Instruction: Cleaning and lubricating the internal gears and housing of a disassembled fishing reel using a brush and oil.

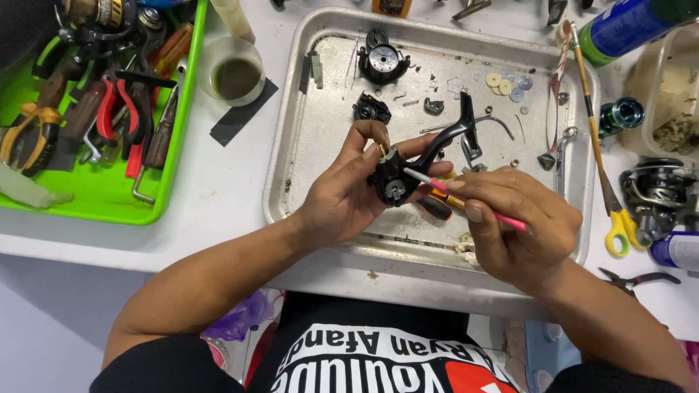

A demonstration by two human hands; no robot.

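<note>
the left hand (342, 200) is curled around a black fishing reel body (395, 178), thumb and fingers pinching it from both sides and holding it up over the near half of a metal tray (291, 182). the reel body is a small, glossy black housing, blocky with rounded corners, its open face turned up toward the camera so that a paler grey part shows low in the middle; a thin curved black stem rises from it to the upper right and ends in a flat foot. the right hand (520, 225) is closed in a pen-like grip on a slim pink brush (466, 200), whose pale tip touches the reel body at its upper edge. just under the brush an orange and black tool handle (440, 206) shows between the hands; which hand holds it cannot be told. on the tray floor beyond lie a round black side plate (383, 62), a small black part (371, 109) and several pale washers (502, 84). a green tray of pliers (178, 138) sits far left, yellow-handled scissors (619, 225) at right.
</note>
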